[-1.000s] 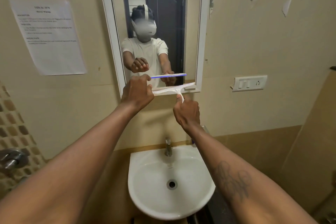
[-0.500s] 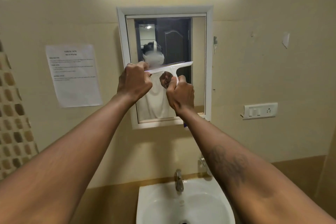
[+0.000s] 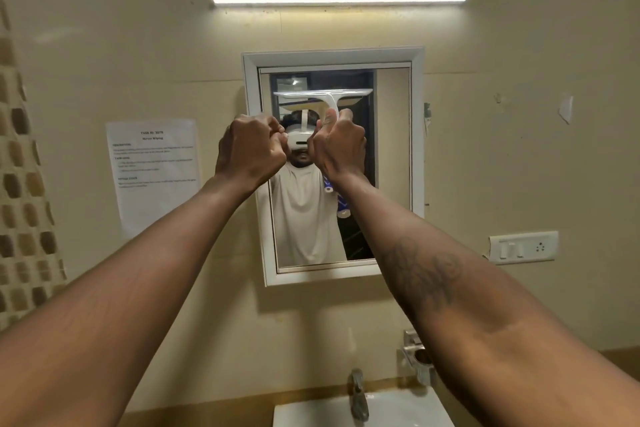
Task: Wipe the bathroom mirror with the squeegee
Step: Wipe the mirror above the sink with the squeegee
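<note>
Squeegee (image 3: 311,93) now sits higher, blade level against the upper part of the mirror (image 3: 391,149), right grip (image 3: 341,146) curled round its handle, left grip (image 3: 251,149) off the blade, fisted, holding nothing.

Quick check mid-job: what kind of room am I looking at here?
Most likely a small bathroom: a framed mirror hangs on the wall above a white washbasin with a tap, and the left wall has patterned tiles.

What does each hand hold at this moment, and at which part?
The right hand grips the white squeegee by its handle, below the blade. The left hand is a closed fist beside it and seems to hold nothing.
</note>
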The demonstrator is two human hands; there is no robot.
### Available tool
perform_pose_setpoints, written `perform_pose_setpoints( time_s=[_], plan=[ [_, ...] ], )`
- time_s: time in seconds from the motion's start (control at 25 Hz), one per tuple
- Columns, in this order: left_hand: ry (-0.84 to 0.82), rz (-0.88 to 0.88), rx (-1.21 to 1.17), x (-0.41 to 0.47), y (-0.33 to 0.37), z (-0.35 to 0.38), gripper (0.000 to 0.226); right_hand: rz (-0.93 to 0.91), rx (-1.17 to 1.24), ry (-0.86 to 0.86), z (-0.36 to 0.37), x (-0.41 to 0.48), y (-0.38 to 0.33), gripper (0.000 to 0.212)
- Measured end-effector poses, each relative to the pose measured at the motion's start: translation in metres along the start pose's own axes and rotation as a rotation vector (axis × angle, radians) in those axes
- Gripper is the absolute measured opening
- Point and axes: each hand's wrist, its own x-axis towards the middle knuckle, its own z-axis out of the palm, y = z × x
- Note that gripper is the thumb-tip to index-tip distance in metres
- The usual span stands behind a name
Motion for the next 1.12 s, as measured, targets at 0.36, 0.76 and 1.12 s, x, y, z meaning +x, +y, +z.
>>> perform_pose_setpoints(
  time_s=[0.36, 0.76, 1.12],
  plan=[
    [0.019, -0.004, 0.039, 0.016, -0.032, 0.011, 0.023, -0.038, -0.056, 0.027, 0.03, 0.038, -0.008, 0.037],
    [-0.019, -0.047, 0.059, 0.019, -0.055, 0.02, 0.032, 0.001, -0.102, 0.032, 0.059, 0.043, -0.01, 0.034],
    [-0.054, -0.076, 0.07, 0.001, -0.067, 0.023, 0.029, 0.041, -0.17, -0.05, 0.061, -0.003, 0.019, 0.036]
  ],
)
